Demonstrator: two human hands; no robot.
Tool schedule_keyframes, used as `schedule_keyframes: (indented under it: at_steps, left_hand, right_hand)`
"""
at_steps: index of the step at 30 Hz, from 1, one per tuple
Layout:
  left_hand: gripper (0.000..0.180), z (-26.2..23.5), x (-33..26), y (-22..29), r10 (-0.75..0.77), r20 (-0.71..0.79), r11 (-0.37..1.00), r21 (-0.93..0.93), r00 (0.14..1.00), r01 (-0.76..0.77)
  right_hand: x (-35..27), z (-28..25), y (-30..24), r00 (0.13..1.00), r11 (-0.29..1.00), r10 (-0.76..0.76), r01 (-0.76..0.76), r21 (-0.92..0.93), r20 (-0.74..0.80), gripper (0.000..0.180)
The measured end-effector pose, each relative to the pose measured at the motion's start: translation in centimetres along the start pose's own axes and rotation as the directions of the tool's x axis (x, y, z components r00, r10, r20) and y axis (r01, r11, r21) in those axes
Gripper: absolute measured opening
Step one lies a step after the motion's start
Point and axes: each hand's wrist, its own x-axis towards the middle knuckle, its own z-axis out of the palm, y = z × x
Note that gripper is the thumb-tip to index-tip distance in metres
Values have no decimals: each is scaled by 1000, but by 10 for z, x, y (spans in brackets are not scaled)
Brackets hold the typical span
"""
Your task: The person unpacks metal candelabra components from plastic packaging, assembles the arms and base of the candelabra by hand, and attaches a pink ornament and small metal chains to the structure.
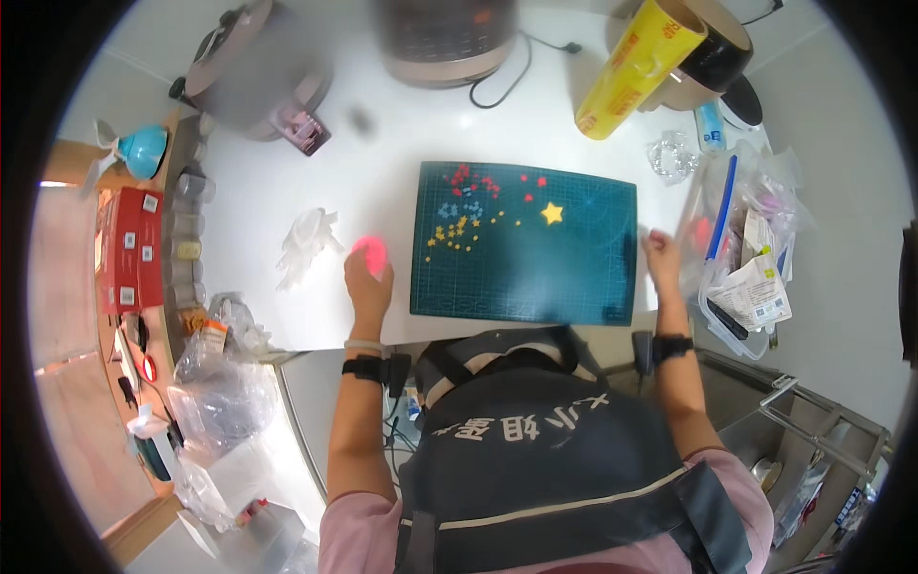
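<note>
Gripping a pink round thing (372, 254), the left hand (367, 282) is at the surface (382, 196) left of the green mat (535, 277), apart from it; fingers are closed around the near rim, thumb toward the mat, probably to keep the thing steady while most of its face stays uncovered. Cannot tell if it rests on the surface or is lifted slightly. The right hand (660, 251) is just beside the mat's right edge, fingers curled in; cannot tell if anything small is pinched there. The mat likely sits square in front of the person so both hands reach it evenly. Small pieces lie on its left half, loosely sorted by colour, red pieces (462, 179) farthest, blue pieces (459, 210) between, yellow pieces (449, 232) nearest, presumably so colours stay easy to tell apart. One big yellow star (552, 212) lies alone right of them, probably kept clear of the small ones. Crumpled clear plastic (308, 239) is left of the left hand, seemingly pushed aside. Direction: the pink thing looks round, so no clear long axis or pointing end. Mat's long axis runs left to right, right end slightly nearer the person. Big star has no long axis; one tip points roughly away from the person.
</note>
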Motion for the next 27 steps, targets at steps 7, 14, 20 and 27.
schedule_keyframes:
  at_steps: [7, 14, 20, 27]
  left_hand:
    - [48, -5, -19, 52, -23, 128, 992, -117, 991, 39]
    - [61, 15, -57, 41, -299, 242, 953, 23, 923, 303]
    - [51, 25, -61, 50, -411, 179, 912, 92, 894, 400]
    - [43, 67, -67, 70, -525, 369, 715, -297, 767, 633]
  right_hand:
    - [163, -12, -7, 902, 969, -96, -13, -248, -422, 71]
    - [220, 11, 2, 953, 873, 24, -166, -458, -301, 75]
    - [230, 31, 14, 932, 914, -184, 46, -403, -312, 62]
    - [209, 27, 24, 785, 984, 170, -108, 140, -596, 62]
